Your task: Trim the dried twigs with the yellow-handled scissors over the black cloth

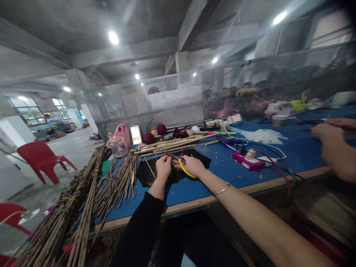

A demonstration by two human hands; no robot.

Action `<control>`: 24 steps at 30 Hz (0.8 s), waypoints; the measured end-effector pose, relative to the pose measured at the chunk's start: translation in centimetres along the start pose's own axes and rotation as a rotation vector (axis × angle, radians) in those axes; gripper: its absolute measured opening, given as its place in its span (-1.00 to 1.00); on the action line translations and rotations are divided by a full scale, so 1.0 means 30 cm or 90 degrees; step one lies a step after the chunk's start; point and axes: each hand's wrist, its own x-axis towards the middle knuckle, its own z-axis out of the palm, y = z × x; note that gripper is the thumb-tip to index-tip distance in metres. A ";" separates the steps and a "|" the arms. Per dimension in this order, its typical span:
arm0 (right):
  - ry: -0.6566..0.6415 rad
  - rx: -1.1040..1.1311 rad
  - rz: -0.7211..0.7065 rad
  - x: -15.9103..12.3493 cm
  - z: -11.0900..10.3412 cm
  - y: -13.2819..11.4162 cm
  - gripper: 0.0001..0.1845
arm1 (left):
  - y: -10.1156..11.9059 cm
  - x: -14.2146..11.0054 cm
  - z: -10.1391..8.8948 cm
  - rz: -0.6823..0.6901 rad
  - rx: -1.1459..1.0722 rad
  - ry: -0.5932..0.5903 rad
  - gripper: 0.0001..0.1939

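My right hand (pixel 194 166) is closed around yellow-handled scissors (pixel 189 173), whose dark blades point left toward my other hand. Fingers pinched together, my left hand (pixel 163 167) is close to the blade tips; what it grips is too small to make out. Small brownish bits show between the two hands. Beneath them a black cloth (pixel 201 158) lies on the blue tabletop (pixel 178 191). One thin stick (pixel 149 167) slants across the cloth beside my left hand. A loose spread of thin brown sticks (pixel 119 181) lies to the left.
Long stick bundles (pixel 69 196) overhang the table's left end. Behind are pale rods (pixel 172 142), dark red yarn balls (pixel 161 129) and a pink container (pixel 118 141). A purple power strip (pixel 248 161) with cables sits right. A co-worker's hands (pixel 333 141) are at far right. Red chair (pixel 41 159) stands left.
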 end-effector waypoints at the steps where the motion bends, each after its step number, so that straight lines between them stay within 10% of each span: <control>1: 0.003 -0.002 0.003 -0.001 -0.002 -0.001 -0.33 | -0.002 0.002 -0.002 -0.002 0.016 0.001 -0.75; 17: 0.110 0.140 0.104 0.025 0.003 0.067 -0.54 | -0.002 0.037 -0.085 0.032 0.326 0.101 -0.74; 24: 0.108 0.137 0.097 0.025 0.006 0.062 -0.54 | -0.056 0.109 -0.251 -0.206 0.384 0.139 -0.64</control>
